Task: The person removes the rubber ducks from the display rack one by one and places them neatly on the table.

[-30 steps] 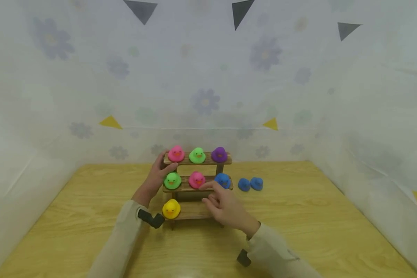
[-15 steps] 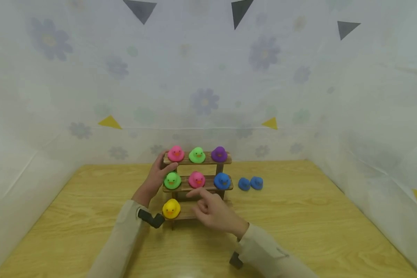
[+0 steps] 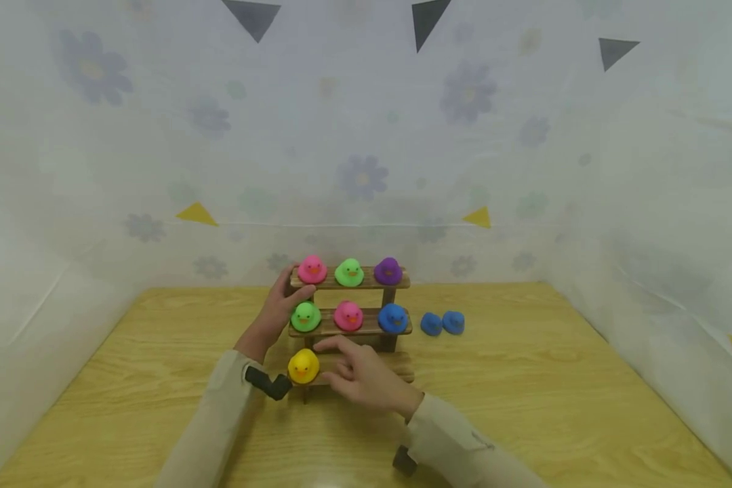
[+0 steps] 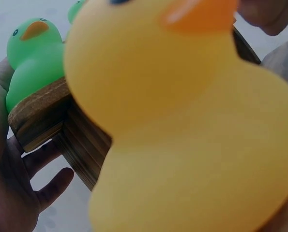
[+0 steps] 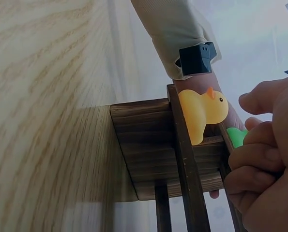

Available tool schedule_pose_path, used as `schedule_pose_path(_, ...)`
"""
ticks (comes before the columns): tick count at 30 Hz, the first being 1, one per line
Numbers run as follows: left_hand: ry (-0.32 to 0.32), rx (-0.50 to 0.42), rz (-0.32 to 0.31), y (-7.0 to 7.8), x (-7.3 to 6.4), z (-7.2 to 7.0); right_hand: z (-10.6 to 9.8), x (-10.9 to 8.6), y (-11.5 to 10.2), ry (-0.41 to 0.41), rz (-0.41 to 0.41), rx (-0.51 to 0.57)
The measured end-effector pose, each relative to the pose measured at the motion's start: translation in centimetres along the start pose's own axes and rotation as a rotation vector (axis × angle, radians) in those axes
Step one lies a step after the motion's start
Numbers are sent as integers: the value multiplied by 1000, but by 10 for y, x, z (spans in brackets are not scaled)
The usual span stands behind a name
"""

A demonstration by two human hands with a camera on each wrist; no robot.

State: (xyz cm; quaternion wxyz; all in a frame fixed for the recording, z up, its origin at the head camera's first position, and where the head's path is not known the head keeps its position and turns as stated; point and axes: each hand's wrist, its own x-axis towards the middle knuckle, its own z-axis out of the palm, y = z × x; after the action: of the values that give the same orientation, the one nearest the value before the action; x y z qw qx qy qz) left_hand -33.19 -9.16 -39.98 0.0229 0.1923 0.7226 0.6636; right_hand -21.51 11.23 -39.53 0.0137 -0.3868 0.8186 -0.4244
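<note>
A three-tier wooden display stand (image 3: 399, 366) stands on the table with rubber ducks on its shelves. My left hand (image 3: 274, 315) grips the stand's upper left side, thumb in front and fingers behind it. On the bottom shelf's left end sits a yellow rubber duck (image 3: 303, 367), large in the left wrist view. Just right of this duck is my right hand (image 3: 366, 376), index finger extended toward it, the other fingers curled, holding nothing. The middle shelf bears a green duck (image 3: 306, 317), a pink duck (image 3: 348, 316) and a blue duck (image 3: 393, 318).
On the top shelf are a pink duck (image 3: 312, 270), a green duck (image 3: 349, 272) and a purple duck (image 3: 388, 272). Two blue ducks (image 3: 454, 322) rest on the wooden table (image 3: 524, 379) right of the stand. A white flowered curtain (image 3: 366, 122) surrounds the table.
My right hand has moved left and down, from in front of the middle shelf's pink and blue ducks to beside the yellow duck. The left hand has stayed on the stand.
</note>
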Motion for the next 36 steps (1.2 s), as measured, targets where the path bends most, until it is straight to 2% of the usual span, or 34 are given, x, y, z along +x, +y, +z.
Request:
schedule_pose_path(8,6,3,-6,-1,0,0,5,9,8,-29,-4,32)
schedule_pose_path(13,6,-4,-12,0,1,2,7,10,11,-52,26,44)
schedule_pose_path(21,9,-11,-7,-1,1,1,11,14,11,-28,98,43)
schedule_pose_path(29,9,-7,-6,-2,1,-1,13,18,12,-38,86,12)
schedule_pose_path(36,8,-19,-11,-2,0,0,17,19,9,0,115,-27)
